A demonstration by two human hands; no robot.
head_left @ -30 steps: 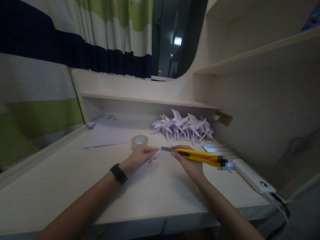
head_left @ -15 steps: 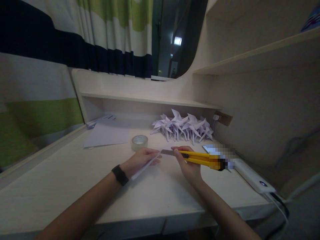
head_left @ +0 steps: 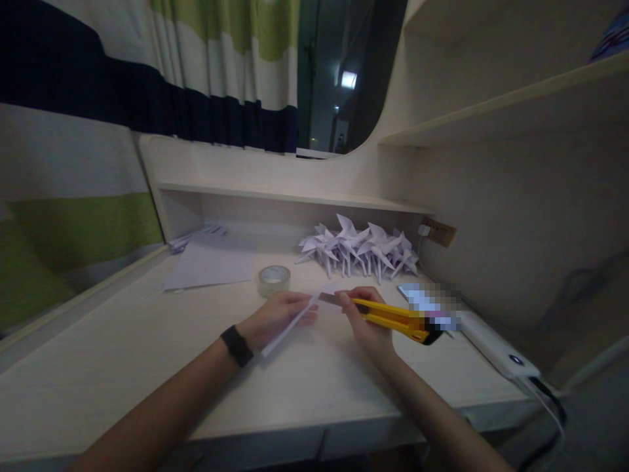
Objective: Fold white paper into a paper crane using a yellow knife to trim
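— Looking across your desk [head_left: 147, 354] first: paper pinwheels [head_left: 361, 252] heaped at the back, loose sheets [head_left: 211, 265] on the left, a tape roll [head_left: 274, 278] near your hands. Where's the work?

— Your left hand [head_left: 275, 318] pinches the folded paper strip [head_left: 289, 324] just above the desk. Your right hand [head_left: 366, 321] is wrapped around the yellow utility knife [head_left: 393, 314], blade at the strip's tip. I'd keep the fold taut, fingers clear, and draw shallow.

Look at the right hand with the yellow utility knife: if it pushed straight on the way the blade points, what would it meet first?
The right hand aims the yellow utility knife leftward. Its blade tip would probably first meet the folded white paper held by the left hand, though depth is unclear.
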